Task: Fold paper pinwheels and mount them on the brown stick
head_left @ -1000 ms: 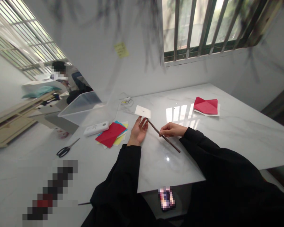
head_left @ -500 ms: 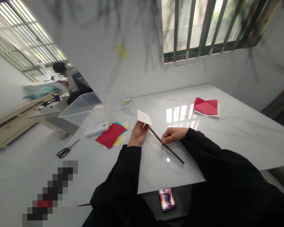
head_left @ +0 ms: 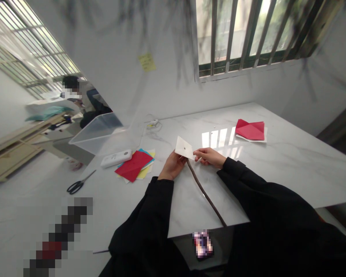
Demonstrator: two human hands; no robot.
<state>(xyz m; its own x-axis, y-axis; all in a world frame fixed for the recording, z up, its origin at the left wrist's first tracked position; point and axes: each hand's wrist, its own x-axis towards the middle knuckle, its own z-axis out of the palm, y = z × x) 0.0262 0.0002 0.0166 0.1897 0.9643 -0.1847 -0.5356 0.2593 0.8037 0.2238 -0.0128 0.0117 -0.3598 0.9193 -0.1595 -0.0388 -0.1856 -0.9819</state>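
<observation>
A small square of white paper (head_left: pixel 184 148) with a dark spot near its middle is held tilted above the table. From its underside a thin brown stick (head_left: pixel 205 195) slants down to the table's front edge. My left hand (head_left: pixel 173 165) is closed under the paper, its fingers around the top of the stick, partly hidden by the sheet. At the paper's right corner is my right hand (head_left: pixel 210 157), its thumb and forefinger pinched on the edge and the other fingers curled.
Left of my hands lie a stack of coloured paper (head_left: pixel 135 165), a white device (head_left: pixel 116 158) and black scissors (head_left: pixel 78 185). A clear plastic bin (head_left: pixel 99 134) stands behind them. Red paper (head_left: pixel 250 130) rests at the right. A phone (head_left: pixel 202 244) is below the table edge. A person (head_left: pixel 89 96) sits far left.
My right hand has left the middle of the stick and moved up to the paper's corner. My left hand has shifted slightly right with the paper, and the stick's lower end now points nearer to me.
</observation>
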